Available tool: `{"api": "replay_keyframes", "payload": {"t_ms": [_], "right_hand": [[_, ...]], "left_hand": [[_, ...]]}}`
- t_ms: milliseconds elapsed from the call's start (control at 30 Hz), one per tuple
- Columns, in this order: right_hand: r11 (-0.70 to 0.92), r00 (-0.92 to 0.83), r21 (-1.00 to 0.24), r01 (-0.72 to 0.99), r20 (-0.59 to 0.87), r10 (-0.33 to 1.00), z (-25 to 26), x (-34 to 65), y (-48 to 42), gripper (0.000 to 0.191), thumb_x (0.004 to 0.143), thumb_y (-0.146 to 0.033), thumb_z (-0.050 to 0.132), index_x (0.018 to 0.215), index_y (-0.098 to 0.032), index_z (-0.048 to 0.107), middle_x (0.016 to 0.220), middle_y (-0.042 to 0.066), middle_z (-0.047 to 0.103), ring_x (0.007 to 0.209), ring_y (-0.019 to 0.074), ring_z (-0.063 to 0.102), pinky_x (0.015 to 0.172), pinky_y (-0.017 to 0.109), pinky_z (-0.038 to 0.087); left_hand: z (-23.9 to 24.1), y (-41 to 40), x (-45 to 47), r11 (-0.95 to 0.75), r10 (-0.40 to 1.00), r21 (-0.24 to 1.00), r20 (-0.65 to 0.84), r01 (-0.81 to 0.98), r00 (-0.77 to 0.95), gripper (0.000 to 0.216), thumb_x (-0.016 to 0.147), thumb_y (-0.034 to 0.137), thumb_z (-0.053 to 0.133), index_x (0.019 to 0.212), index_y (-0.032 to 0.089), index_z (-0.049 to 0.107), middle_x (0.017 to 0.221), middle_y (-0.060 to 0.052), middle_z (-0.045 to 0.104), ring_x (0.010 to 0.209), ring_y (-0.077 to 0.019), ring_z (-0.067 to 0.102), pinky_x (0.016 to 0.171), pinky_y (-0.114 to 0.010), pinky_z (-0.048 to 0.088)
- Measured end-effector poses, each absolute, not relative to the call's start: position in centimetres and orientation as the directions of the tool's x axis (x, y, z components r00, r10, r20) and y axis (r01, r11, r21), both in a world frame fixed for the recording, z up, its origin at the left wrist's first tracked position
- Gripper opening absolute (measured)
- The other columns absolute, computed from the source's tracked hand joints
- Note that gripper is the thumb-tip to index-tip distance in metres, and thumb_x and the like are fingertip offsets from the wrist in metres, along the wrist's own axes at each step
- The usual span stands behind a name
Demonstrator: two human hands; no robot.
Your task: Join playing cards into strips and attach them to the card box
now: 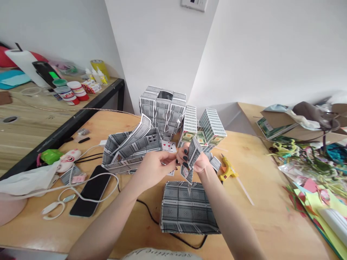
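My right hand (pixel 199 162), its nails dark, is closed around a piece of folded playing cards (pixel 194 150) with grey patterned backs. Close against it, my left hand (pixel 159 164) has its thumb and fingers pinched together; what lies between them is too small to make out. Below both hands rests a shallow tray made of playing cards (pixel 187 207). Left of them is an open box built from cards (pixel 121 164), with card strips leaning inside. Face-up cards (pixel 168 146) lie just behind my hands.
A larger card structure (pixel 162 108) stands at the back beside stacked card packs (pixel 213 124). To the right lies a yellow glue gun (pixel 228 169). A phone (pixel 90 191) and white cables are at left. Colourful craft scraps (pixel 311 195) cover the far right.
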State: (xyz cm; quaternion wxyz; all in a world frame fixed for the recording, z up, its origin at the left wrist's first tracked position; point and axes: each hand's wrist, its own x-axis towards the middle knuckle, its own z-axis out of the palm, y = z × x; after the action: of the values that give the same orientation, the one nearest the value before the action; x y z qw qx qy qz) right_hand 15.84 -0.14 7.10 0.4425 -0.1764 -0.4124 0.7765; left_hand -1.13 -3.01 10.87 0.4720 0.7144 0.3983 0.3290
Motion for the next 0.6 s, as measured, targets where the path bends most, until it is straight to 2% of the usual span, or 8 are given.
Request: {"api": "replay_keyframes", "payload": {"t_ms": [133, 267, 433, 600], "right_hand": [[-0.244, -0.548, -0.814, -0.527, 0.106, 0.83, 6.7, 16.3, -0.3, 0.034, 0.053, -0.034, 0.077, 0.062, -0.019, 0.049, 0.051, -0.005, 0.047, 0.043, 0.0097, 0.048, 0.037, 0.02, 0.038], [-0.25, -0.553, -0.805, -0.538, 0.113, 0.826, 6.3, 16.8, -0.6, 0.029, 0.055, -0.03, 0.077, 0.064, -0.019, 0.052, 0.055, -0.004, 0.051, 0.045, 0.0104, 0.05, 0.037, 0.02, 0.038], [-0.244, -0.488, -0.79, -0.563, 0.079, 0.869, 5.9, 18.4, -1.1, 0.028, 0.053, -0.026, 0.078, 0.064, -0.018, 0.054, 0.055, -0.004, 0.052, 0.046, 0.0088, 0.049, 0.038, 0.018, 0.036], [-0.277, -0.413, -0.786, -0.552, -0.031, 0.91, 4.8, 20.5, -1.4, 0.031, 0.05, -0.023, 0.078, 0.069, -0.019, 0.054, 0.06, -0.003, 0.053, 0.051, 0.0092, 0.049, 0.044, 0.02, 0.039]], "left_hand": [[10.6, -2.9, -0.8, -0.106, 0.891, 0.977, 0.011, 0.185, 0.453, 0.016, 0.079, 0.02, 0.051, 0.075, 0.02, 0.067, 0.069, -0.001, 0.07, 0.064, -0.015, 0.067, 0.061, -0.027, 0.056], [10.4, -3.0, -0.5, -0.038, 0.896, 0.985, -0.041, 0.169, 0.441, 0.016, 0.076, 0.017, 0.052, 0.067, 0.019, 0.066, 0.066, -0.002, 0.07, 0.06, -0.0155, 0.067, 0.058, -0.027, 0.057], [10.7, -2.9, -0.5, -0.001, 0.91, 0.976, -0.089, 0.216, 0.405, 0.014, 0.075, 0.02, 0.053, 0.071, 0.016, 0.066, 0.068, -0.002, 0.07, 0.063, -0.0151, 0.066, 0.06, -0.025, 0.056], [10.9, -2.4, -0.9, -0.004, 0.949, 0.963, -0.082, 0.269, 0.305, 0.017, 0.075, 0.026, 0.055, 0.081, 0.015, 0.066, 0.072, -0.002, 0.07, 0.064, -0.0146, 0.066, 0.061, -0.024, 0.055]]}}
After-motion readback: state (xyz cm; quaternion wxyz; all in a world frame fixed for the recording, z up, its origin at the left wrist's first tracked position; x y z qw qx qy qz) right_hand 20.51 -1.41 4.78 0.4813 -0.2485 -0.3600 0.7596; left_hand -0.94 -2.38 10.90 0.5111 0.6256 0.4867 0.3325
